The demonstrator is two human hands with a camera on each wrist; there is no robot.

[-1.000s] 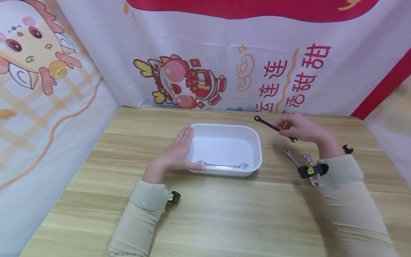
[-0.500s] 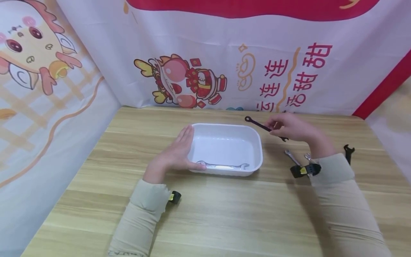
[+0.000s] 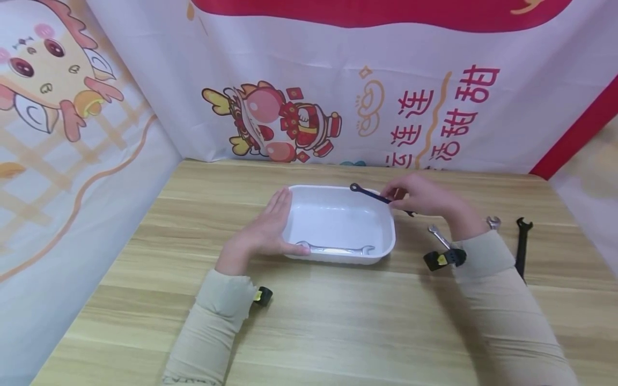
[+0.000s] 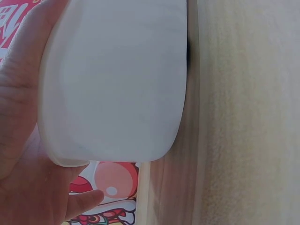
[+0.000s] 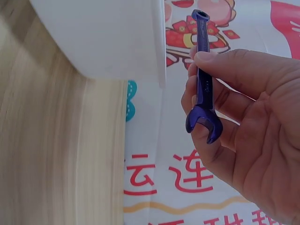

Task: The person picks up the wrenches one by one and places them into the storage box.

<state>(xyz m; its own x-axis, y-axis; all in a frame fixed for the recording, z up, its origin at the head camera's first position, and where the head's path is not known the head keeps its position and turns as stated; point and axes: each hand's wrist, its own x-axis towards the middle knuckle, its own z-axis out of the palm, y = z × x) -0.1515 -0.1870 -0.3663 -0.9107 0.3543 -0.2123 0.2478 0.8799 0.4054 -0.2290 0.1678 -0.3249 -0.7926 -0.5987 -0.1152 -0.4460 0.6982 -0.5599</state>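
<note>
In the head view a white plastic tray (image 3: 338, 214) stands on the table, a silver double open-end wrench (image 3: 340, 250) lying inside along its near wall. My left hand (image 3: 263, 228) rests against the tray's left end, fingers straight along the side and thumb across the near rim. My right hand (image 3: 420, 198) pinches a dark combination wrench (image 3: 369, 193) by its shank. The ring end overlaps the tray's far right rim in the head view. Up close, in the right wrist view, the dark wrench (image 5: 204, 84) looks purple, its open jaw pointing down in the picture.
Right of the tray lie a silver wrench (image 3: 438, 236), another silver wrench end (image 3: 493, 222) and a black wrench (image 3: 522, 246), each partly hidden by my right arm. A printed cloth backdrop (image 3: 367, 96) hangs behind the wooden table (image 3: 338, 321).
My right hand has moved left with the dark wrench, from beside the tray to its far right corner, uncovering more of the black wrench. The left hand and tray have stayed put.
</note>
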